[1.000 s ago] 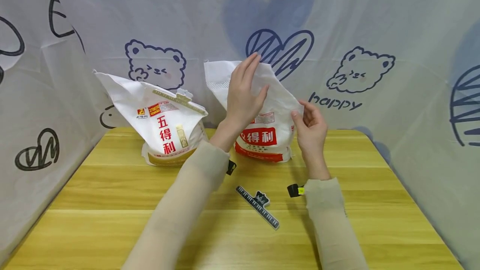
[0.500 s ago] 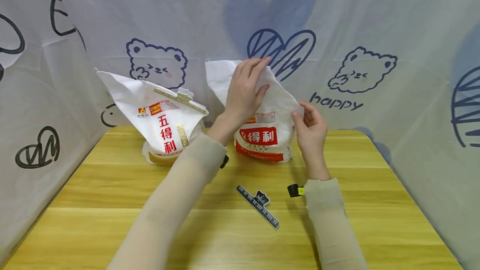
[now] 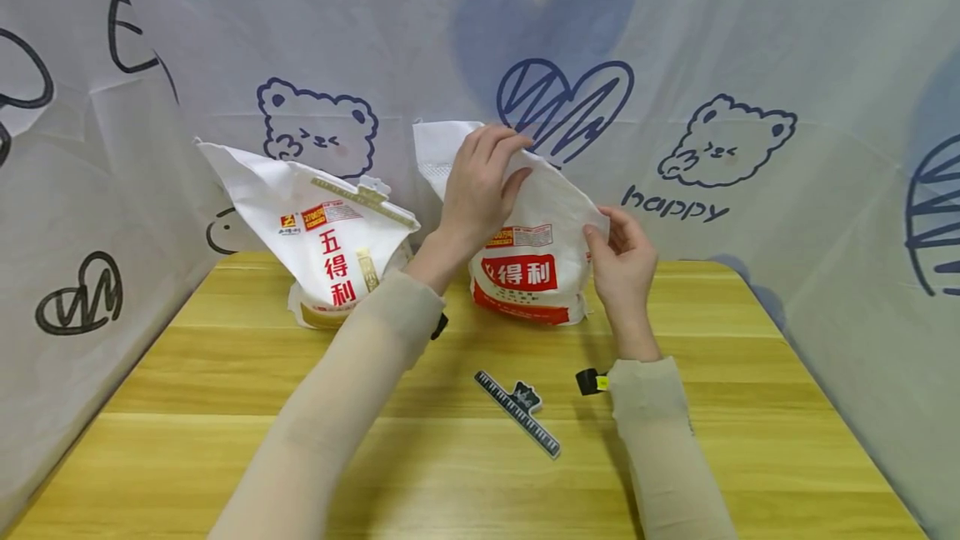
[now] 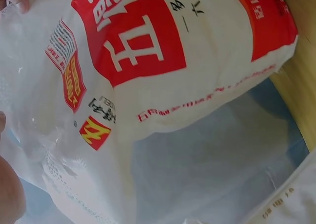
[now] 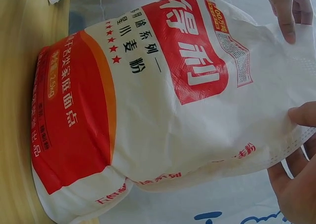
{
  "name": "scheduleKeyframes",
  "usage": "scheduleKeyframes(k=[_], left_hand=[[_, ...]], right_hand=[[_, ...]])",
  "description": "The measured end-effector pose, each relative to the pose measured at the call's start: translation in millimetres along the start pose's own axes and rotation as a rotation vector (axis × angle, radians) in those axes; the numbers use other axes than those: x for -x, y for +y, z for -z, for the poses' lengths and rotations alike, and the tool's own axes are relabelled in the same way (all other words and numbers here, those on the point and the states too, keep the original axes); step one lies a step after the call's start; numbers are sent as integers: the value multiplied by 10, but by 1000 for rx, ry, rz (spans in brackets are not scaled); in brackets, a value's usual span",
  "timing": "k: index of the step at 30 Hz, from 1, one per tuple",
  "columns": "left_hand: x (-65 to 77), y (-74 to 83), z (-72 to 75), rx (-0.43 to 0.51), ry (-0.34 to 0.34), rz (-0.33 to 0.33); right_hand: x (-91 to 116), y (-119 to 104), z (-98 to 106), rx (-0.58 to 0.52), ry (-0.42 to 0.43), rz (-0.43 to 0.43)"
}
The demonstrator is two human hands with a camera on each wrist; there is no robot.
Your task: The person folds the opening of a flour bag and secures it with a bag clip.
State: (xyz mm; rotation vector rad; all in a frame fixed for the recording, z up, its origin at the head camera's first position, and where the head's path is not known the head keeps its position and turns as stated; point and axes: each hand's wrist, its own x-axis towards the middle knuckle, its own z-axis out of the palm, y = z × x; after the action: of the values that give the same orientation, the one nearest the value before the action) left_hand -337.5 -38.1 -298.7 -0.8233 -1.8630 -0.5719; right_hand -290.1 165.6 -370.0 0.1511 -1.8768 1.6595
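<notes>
A white and red flour bag (image 3: 558, 202) stands at the back middle of the table, its top slanting down to the right. My left hand (image 3: 480, 177) is at that top, fingers bent over the edge and thumb on the front side. At the bag's right corner, my right hand (image 3: 624, 269) pinches the material between thumb and fingers. The right wrist view shows this thumb (image 5: 303, 114) pressed on the bag's face near the edge. In front of the bag lies a long black clip with piano-key markings (image 3: 517, 413).
To the left stands a second flour bag (image 3: 262, 190), white and gold, with a gold long clip (image 3: 360, 198) along its folded top. My left forearm partly covers it. A printed cloth (image 3: 420, 23) hangs behind the wooden table (image 3: 750, 407).
My left hand has shifted a little down and left along the bag's top, its fingers bending further over the edge. My right hand keeps its hold at the corner.
</notes>
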Motion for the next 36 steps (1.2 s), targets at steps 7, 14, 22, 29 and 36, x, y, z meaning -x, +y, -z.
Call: scheduleKeyframes(k=[7, 14, 22, 29, 36], left_hand=[[38, -56, 43, -21, 6, -54], [77, -90, 71, -34, 7, -102], [132, -147, 97, -64, -3, -147], [159, -186, 141, -93, -50, -169], [171, -208, 190, -145, -119, -184]], right_hand=[[-4, 15, -3, 5, 29, 53], [8, -2, -10, 21, 62, 56], [-3, 12, -36, 20, 103, 89], [-21, 35, -36, 26, 107, 96], [-21, 89, 3, 163, 31, 250]])
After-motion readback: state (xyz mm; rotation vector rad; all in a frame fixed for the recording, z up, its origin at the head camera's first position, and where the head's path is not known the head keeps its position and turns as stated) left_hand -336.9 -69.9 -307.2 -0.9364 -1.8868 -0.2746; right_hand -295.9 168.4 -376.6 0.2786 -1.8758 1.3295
